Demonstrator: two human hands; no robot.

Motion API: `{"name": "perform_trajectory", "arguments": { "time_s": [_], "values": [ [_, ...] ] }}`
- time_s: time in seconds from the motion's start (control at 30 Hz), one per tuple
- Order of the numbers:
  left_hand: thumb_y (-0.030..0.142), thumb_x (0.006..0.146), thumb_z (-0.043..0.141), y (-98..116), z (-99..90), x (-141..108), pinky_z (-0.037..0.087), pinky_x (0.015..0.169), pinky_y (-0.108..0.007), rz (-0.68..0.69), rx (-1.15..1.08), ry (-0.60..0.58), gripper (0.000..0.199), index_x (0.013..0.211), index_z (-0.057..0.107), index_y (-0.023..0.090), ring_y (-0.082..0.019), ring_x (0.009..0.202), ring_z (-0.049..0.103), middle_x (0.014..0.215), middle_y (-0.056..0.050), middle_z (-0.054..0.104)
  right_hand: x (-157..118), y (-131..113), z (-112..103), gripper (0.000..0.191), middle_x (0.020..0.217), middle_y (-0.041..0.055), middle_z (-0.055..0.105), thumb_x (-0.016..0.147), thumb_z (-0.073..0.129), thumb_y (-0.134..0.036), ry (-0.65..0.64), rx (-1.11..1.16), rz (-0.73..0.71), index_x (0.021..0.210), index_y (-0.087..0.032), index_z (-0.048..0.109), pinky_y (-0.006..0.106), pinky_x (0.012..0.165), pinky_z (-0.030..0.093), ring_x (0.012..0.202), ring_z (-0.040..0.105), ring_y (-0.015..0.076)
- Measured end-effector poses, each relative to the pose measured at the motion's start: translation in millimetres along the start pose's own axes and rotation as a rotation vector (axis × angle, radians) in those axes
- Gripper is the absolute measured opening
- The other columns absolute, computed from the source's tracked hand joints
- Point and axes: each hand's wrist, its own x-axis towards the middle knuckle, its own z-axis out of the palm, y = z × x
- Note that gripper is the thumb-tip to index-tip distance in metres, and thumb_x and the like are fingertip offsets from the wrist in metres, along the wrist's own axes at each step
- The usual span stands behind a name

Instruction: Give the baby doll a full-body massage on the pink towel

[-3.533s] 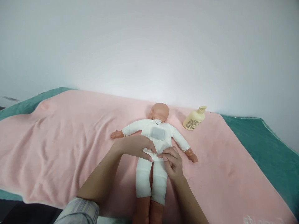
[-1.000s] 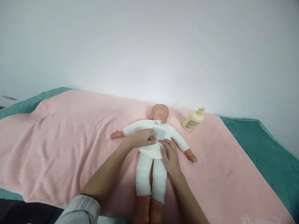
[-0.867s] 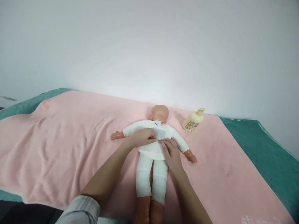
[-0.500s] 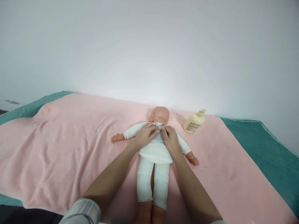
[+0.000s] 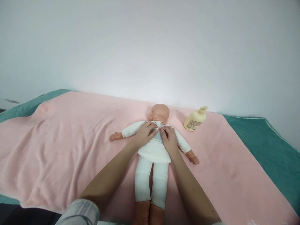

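A doll (image 5: 160, 157) with a bald head and white cloth on its body, arms and legs lies stretched out with its head away from me. My left hand (image 5: 145, 133) rests on the left of its upper body, thumb and fingertips closing at the cloth just below the neck. From the other side, my right hand (image 5: 169, 137) has bent fingers and thumb pinched at the same spot, fingertips almost meeting those of the left. The grip appears to be on the doll's top (image 5: 154, 140) near the neckline; the exact bit of cloth is partly hidden by the fingers.
Right of the doll's head a pale yellow pump bottle (image 5: 195, 120) stands on the pink blanket (image 5: 70, 131). Green cloth (image 5: 255, 134) shows beneath the blanket at both sides. A pale wall (image 5: 150, 50) rises behind the far edge.
Both hands stay at the doll's neckline, with small shifts of the fingers. The whole view has shifted slightly, so doll and bottle appear a little higher.
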Motion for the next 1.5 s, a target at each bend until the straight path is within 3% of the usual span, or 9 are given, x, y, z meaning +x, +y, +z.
{"name": "perform_trajectory", "arguments": {
  "time_s": [0.13, 0.33, 0.57, 0.9, 1.13, 1.5],
  "values": [
    [0.037, 0.095, 0.046, -2.0, 2.1, -1.3, 0.038, 0.103, -0.040, -0.004, 0.019, -0.018, 0.028, 0.111, 0.062, 0.020, -0.023, 0.112, 0.051, 0.112, -0.008, 0.060, -1.0, 0.0, -0.9, 0.020, 0.099, 0.0070, 0.066, 0.092, 0.046, -0.025, -0.007, 0.005, -0.004, 0.092, -0.022, 0.065, 0.040, 0.091, 0.041, 0.100, 0.056, 0.0239],
    [0.038, 0.096, 0.044, -3.9, 3.0, -1.4, 0.036, 0.105, -0.041, -0.016, 0.072, -0.060, 0.030, 0.111, 0.064, 0.021, -0.023, 0.113, 0.050, 0.113, -0.008, 0.059, 2.4, 3.1, 0.1, 0.023, 0.094, 0.0073, 0.067, 0.092, 0.043, -0.022, -0.090, -0.043, 0.006, 0.087, -0.021, 0.065, 0.041, 0.090, 0.040, 0.095, 0.057, 0.0241],
    [0.038, 0.096, 0.044, -4.6, 5.1, -2.5, 0.039, 0.102, -0.042, 0.017, 0.117, -0.019, 0.033, 0.119, 0.058, 0.018, -0.024, 0.112, 0.049, 0.115, -0.010, 0.057, -1.4, 2.8, 1.2, 0.024, 0.107, 0.0098, 0.065, 0.092, 0.043, -0.026, -0.026, -0.036, 0.004, 0.100, -0.019, 0.065, 0.042, 0.095, 0.040, 0.105, 0.055, 0.0251],
    [0.043, 0.097, 0.040, -9.2, 7.5, -2.3, 0.038, 0.104, -0.042, 0.017, 0.194, -0.056, 0.038, 0.116, 0.061, 0.017, -0.025, 0.112, 0.049, 0.114, -0.010, 0.056, 1.2, 5.1, 2.6, 0.027, 0.104, 0.0093, 0.067, 0.092, 0.042, -0.026, -0.085, -0.086, 0.014, 0.097, -0.020, 0.068, 0.044, 0.094, 0.041, 0.102, 0.056, 0.0262],
    [0.041, 0.097, 0.041, -8.5, 7.6, -2.8, 0.037, 0.105, -0.042, 0.021, 0.188, -0.046, 0.039, 0.125, 0.054, 0.018, -0.025, 0.117, 0.047, 0.124, -0.010, 0.054, -1.3, 6.0, 2.6, 0.030, 0.115, 0.0104, 0.064, 0.094, 0.040, -0.028, -0.061, -0.092, -0.003, 0.109, -0.019, 0.064, 0.046, 0.098, 0.040, 0.111, 0.053, 0.0262],
    [0.041, 0.097, 0.041, -8.7, 8.3, -2.5, 0.038, 0.104, -0.042, 0.015, 0.208, -0.036, 0.039, 0.125, 0.054, 0.018, -0.025, 0.115, 0.049, 0.121, -0.010, 0.055, 0.3, 6.8, 2.7, 0.033, 0.116, 0.0107, 0.065, 0.094, 0.039, -0.027, -0.103, -0.124, 0.013, 0.109, -0.018, 0.066, 0.045, 0.099, 0.040, 0.110, 0.055, 0.0266]
  ]
}}
